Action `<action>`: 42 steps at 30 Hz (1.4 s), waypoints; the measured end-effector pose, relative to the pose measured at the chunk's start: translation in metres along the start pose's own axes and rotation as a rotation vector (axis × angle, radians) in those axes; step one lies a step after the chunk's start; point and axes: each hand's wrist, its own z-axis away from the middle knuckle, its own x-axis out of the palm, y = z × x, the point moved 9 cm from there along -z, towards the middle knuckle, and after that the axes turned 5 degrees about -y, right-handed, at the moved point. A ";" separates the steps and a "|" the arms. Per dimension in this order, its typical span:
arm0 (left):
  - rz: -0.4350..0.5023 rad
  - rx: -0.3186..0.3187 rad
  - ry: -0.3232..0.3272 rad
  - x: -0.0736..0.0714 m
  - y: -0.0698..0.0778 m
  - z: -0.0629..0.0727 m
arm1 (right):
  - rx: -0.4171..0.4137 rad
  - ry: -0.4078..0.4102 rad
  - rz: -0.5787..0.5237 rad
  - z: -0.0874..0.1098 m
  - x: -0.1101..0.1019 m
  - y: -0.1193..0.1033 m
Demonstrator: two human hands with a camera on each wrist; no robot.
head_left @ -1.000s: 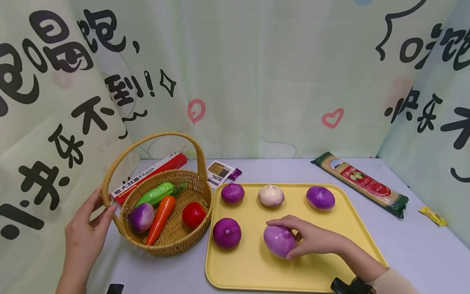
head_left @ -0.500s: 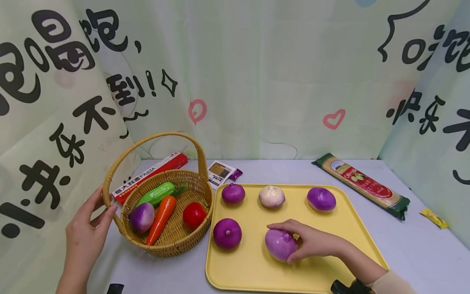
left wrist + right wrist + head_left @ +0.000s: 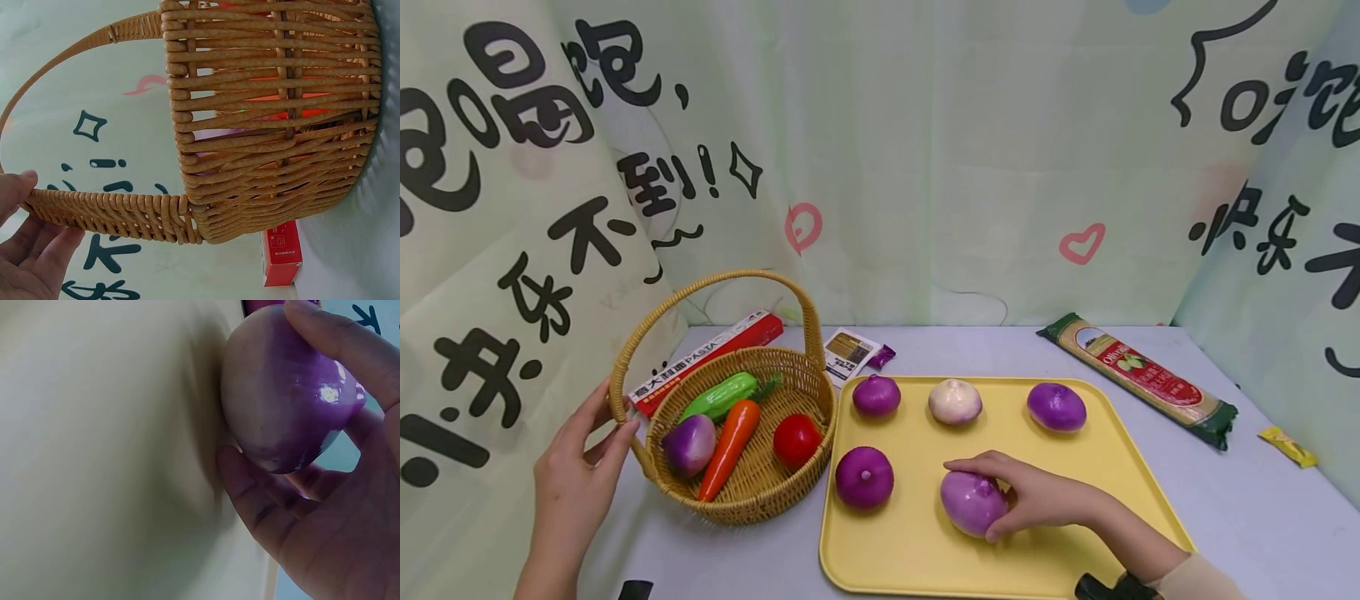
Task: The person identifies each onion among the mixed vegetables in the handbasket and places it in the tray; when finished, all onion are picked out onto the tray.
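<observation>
My left hand [image 3: 580,471] pinches the left side of the handle of a wicker basket [image 3: 752,504]; thumb and fingers lie on either side of the handle [image 3: 112,212] in the left wrist view. Inside the basket are a purple-and-white onion [image 3: 689,444], a carrot [image 3: 730,450], a green vegetable [image 3: 721,396] and a tomato [image 3: 797,442]. On the yellow tray [image 3: 925,567], my right hand [image 3: 1037,496] grips a light purple onion [image 3: 972,502] between thumb and fingers. In the right wrist view, this onion [image 3: 281,394] sits at or just above the tray; contact is unclear.
Also on the tray are a dark purple onion [image 3: 864,477], two more purple onions [image 3: 876,395] [image 3: 1057,407] and a white onion [image 3: 955,401]. A red pasta box [image 3: 760,329] stands behind the basket. A pasta packet [image 3: 1138,371] and a yellow wrapper [image 3: 1287,446] lie right.
Almost nothing differs. Both hands keep their places on the basket handle and the onion; the whole view has shifted very slightly.
</observation>
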 end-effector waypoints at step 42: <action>-0.004 0.022 -0.028 0.001 0.000 -0.001 | -0.040 0.042 0.025 0.016 -0.033 -0.009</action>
